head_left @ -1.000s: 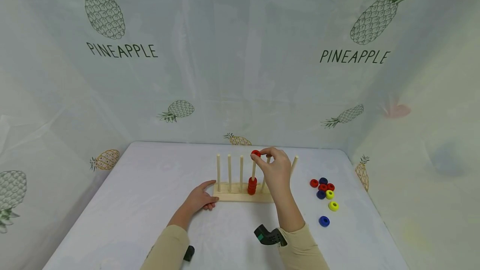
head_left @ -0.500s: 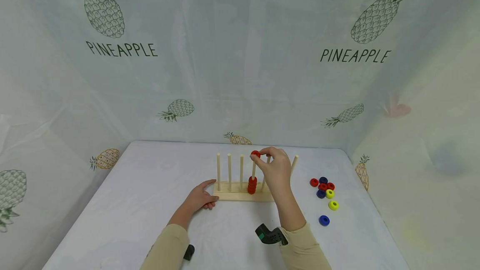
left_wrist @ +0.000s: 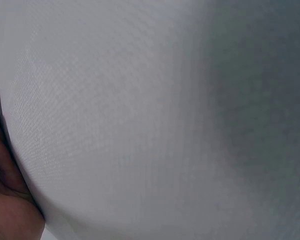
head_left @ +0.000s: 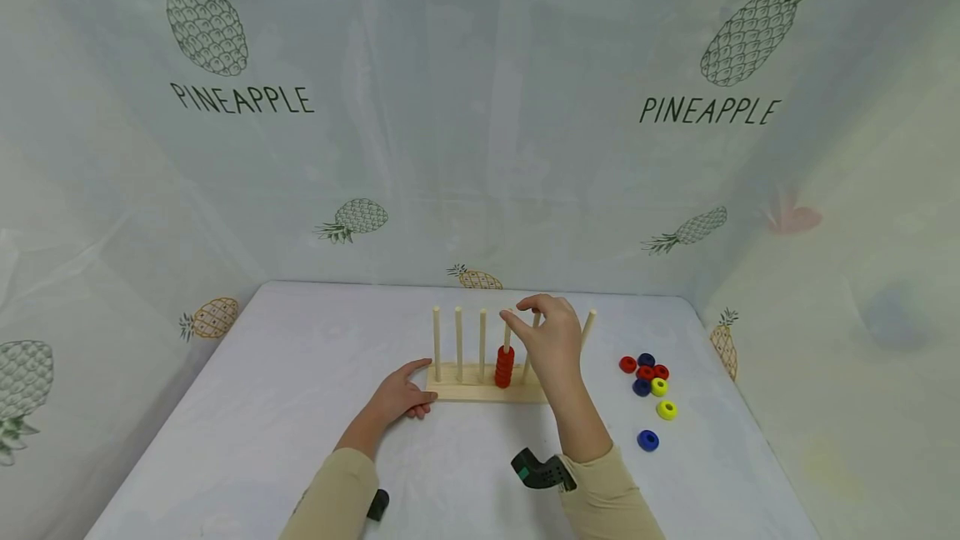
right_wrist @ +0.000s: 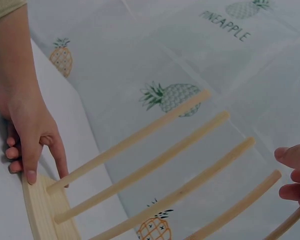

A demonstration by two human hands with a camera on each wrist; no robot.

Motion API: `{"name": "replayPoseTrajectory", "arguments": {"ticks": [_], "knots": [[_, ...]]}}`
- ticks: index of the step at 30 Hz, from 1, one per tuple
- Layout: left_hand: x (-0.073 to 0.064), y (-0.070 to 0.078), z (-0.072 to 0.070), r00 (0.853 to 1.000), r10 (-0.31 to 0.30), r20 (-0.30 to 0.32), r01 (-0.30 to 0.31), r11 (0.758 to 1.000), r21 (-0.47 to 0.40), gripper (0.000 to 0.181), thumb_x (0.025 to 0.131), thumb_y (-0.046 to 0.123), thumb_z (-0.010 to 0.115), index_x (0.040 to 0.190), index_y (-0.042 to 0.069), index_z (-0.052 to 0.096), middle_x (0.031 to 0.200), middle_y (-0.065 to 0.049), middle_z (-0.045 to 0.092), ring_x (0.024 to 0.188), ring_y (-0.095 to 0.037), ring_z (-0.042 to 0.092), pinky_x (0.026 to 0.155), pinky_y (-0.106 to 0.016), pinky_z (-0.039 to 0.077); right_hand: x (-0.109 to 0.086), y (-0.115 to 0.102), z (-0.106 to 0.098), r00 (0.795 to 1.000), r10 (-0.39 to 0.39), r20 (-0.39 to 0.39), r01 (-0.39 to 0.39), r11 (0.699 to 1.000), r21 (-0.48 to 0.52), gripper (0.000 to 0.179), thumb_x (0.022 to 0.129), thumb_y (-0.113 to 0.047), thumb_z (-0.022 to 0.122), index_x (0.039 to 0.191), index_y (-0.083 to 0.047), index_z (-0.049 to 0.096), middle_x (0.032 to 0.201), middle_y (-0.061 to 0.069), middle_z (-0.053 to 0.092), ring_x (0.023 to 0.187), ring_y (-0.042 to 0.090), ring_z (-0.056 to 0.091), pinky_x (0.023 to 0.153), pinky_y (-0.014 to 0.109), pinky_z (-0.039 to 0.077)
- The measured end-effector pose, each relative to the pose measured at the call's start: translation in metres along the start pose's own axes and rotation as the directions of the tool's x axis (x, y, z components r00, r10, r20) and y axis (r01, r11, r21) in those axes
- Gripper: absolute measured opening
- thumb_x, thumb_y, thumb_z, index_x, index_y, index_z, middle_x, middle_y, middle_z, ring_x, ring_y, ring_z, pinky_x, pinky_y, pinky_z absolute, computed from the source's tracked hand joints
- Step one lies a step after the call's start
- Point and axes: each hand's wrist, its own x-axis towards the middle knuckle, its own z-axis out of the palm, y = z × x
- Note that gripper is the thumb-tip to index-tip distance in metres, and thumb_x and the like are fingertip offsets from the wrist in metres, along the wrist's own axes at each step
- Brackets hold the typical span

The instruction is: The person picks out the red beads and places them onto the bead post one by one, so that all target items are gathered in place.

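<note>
A wooden peg stand (head_left: 480, 392) with a row of upright pegs sits on the white-covered table. Several red rings (head_left: 505, 367) are stacked at the bottom of one peg near the stand's middle. My left hand (head_left: 397, 397) holds the stand's left end between thumb and index finger, also visible in the right wrist view. Around the top of the peg with the red stack, my right hand (head_left: 553, 344) has its thumb and fingers parted, with no ring between them. In the right wrist view, my right fingertips (right_wrist: 290, 157) are near a peg's tip. The left wrist view shows mostly cloth.
Loose rings lie to the right of the stand: red (head_left: 627, 365), dark blue (head_left: 642, 387), yellow (head_left: 667, 410) and a blue one (head_left: 648, 441) nearer me. A pineapple-print cloth (head_left: 480, 123) rises behind the table.
The red ring that my right fingers pinched at the peg's top has been let go and dropped onto the stack, which is now taller. My left hand stays in place.
</note>
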Motion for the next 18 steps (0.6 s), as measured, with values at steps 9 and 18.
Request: {"name": "replayPoseTrajectory", "arguments": {"ticks": [9,18], "knots": [[0.0,0.002,0.002,1.0,-0.006,-0.001,0.006,1.0,0.013,0.074,0.086,0.009,0.075,0.149,0.004,0.037,0.063,-0.007,0.066,0.049,-0.013,0.06,0.047,-0.024,0.047,0.0,-0.001,-0.004,0.999,0.033,0.029,-0.034,0.999,0.019,0.025,0.077,-0.022,0.085,0.092,-0.006,0.075,0.086,0.005,0.064,0.085,0.026,0.055,0.073,0.039,0.044],[-0.002,0.005,0.002,1.0,-0.018,-0.006,0.018,1.0,0.023,0.073,0.087,0.008,0.075,0.149,0.005,0.037,0.062,-0.006,0.066,0.049,-0.013,0.06,0.047,-0.024,0.047,-0.003,0.0,-0.017,0.999,0.041,0.034,-0.046,0.983,0.177,0.018,0.08,-0.014,0.083,0.094,-0.009,0.074,0.096,0.001,0.069,0.09,0.022,0.057,0.081,0.037,0.045]]}}
